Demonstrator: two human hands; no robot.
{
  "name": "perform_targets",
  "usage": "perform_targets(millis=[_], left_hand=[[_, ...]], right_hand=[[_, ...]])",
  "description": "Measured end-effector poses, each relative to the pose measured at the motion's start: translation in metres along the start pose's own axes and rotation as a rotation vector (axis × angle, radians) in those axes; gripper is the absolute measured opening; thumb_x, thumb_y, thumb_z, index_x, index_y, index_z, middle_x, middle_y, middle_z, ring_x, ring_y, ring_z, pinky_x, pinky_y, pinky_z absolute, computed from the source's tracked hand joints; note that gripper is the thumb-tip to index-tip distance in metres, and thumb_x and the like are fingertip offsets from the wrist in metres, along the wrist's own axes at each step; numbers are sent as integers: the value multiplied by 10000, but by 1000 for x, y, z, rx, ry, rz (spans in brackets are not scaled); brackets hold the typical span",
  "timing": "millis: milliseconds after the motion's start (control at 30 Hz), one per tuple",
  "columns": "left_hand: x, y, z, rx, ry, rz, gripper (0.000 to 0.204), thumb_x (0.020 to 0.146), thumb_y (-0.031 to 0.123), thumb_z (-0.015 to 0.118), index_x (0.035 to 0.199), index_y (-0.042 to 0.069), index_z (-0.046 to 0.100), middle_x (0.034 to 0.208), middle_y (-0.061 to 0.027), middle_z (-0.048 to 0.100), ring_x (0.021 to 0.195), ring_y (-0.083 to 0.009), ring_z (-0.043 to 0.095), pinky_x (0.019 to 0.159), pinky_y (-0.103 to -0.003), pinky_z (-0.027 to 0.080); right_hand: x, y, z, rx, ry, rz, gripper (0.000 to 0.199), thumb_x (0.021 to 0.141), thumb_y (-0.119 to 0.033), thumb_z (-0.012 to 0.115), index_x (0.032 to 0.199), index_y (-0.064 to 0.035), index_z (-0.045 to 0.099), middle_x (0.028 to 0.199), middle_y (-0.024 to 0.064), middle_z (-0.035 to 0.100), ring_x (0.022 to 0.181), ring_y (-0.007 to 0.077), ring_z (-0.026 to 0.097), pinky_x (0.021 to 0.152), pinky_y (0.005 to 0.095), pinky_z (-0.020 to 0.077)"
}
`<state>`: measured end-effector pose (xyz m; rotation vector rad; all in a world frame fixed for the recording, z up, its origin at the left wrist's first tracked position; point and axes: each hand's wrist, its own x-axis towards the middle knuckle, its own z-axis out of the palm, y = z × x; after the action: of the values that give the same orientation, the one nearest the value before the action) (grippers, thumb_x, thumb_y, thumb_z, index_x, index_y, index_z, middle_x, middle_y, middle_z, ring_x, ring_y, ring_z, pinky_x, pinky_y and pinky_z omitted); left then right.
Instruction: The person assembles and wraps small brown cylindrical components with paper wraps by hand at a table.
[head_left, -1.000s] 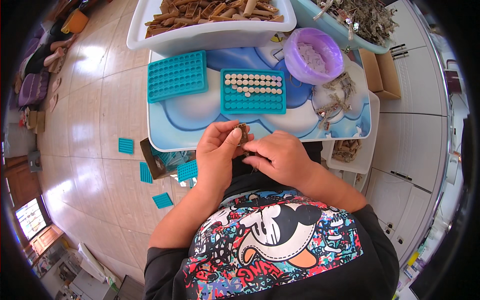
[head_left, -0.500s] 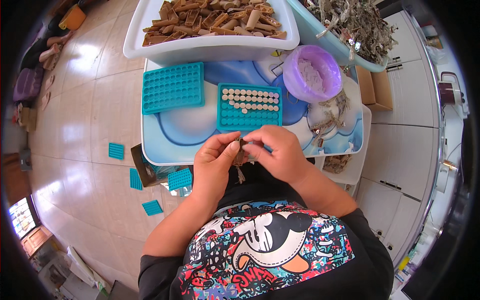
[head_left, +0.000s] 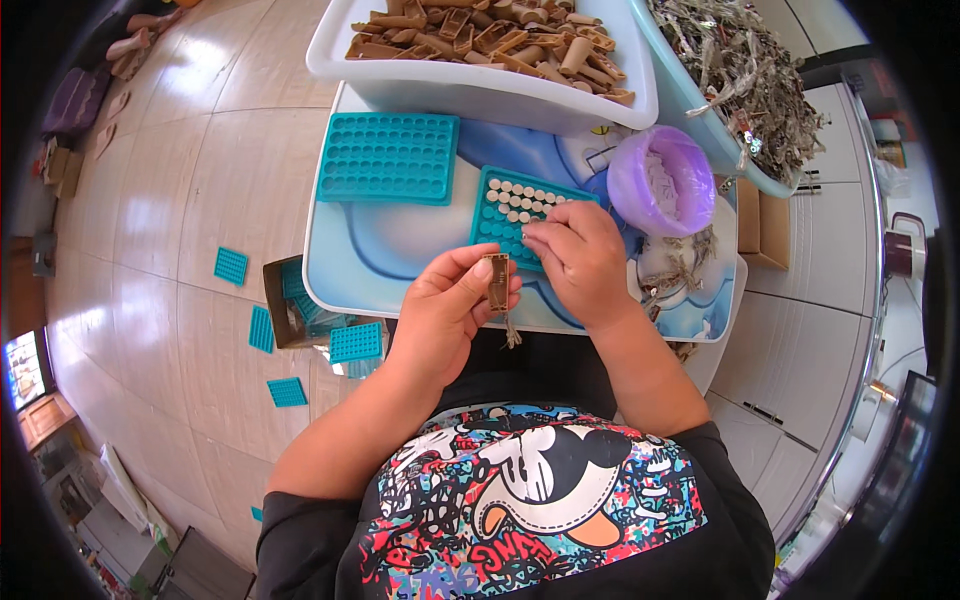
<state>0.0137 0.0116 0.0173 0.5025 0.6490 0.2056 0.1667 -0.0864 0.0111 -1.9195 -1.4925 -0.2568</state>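
My left hand (head_left: 447, 300) grips a small open brown casing (head_left: 498, 284) between thumb and fingers, its hollow side facing up. A short bundle of greyish wires (head_left: 513, 335) dangles below it. My right hand (head_left: 582, 262) reaches over the near right part of a teal tray (head_left: 500, 233) of round pockets. Its thumb and index finger are pinched together at the pockets; whatever lies between them is too small to make out. Pale round discs (head_left: 515, 190) fill the tray's far rows, while the nearer pockets show teal. My right hand covers part of the tray.
A second teal tray (head_left: 388, 158) lies to the left. Beyond stands a white tub (head_left: 480, 88) of brown casings, with a pale blue basin (head_left: 668, 75) of wire bundles beside it. A purple bowl (head_left: 635, 185) holds whitish pieces. Teal trays (head_left: 231, 266) lie on the floor.
My right hand has left the casing and moved forward and right onto the tray. My left hand keeps the casing, now turned with its hollow side showing. The whole view has shifted slightly.
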Motion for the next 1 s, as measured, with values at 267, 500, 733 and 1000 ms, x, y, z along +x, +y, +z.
perform_targets(millis=[267, 500, 733, 1000], left_hand=[[5, -4, -3, 3, 19, 5, 229, 925, 110, 549, 1121, -6, 534, 996, -101, 610, 887, -189, 633, 793, -322, 526], [5, -4, -2, 28, 26, 8, 238, 922, 134, 555, 1123, 7, 537, 1004, -106, 623, 900, -191, 628, 801, -321, 524], [5, -4, -1, 26, 28, 6, 253, 918, 141, 564, 1125, 0, 527, 1014, -119, 622, 914, -207, 628, 819, -328, 525], [5, -3, 0, 13, 37, 3, 242, 924, 135, 552, 1125, 3, 531, 1011, -103, 616, 912, -194, 626, 821, -328, 523]], right_hand=[[-4, -30, -6, 265, -2, 107, 151, 655, -57, 737, 765, -66, 633, 752, 64, 543, 675, 247, 541, 580, 347, 428], [4, -15, -6, 167, 38, 145, 134, 671, -70, 723, 789, -66, 661, 771, 69, 561, 704, 256, 555, 607, 355, 441], [11, -1, 6, -63, -61, 139, 123, 668, -79, 717, 773, -61, 655, 787, 56, 566, 720, 254, 559, 631, 361, 445], [7, -19, -5, 253, 7, 163, 139, 643, -70, 737, 733, -67, 631, 770, 67, 566, 714, 246, 560, 617, 357, 439]])
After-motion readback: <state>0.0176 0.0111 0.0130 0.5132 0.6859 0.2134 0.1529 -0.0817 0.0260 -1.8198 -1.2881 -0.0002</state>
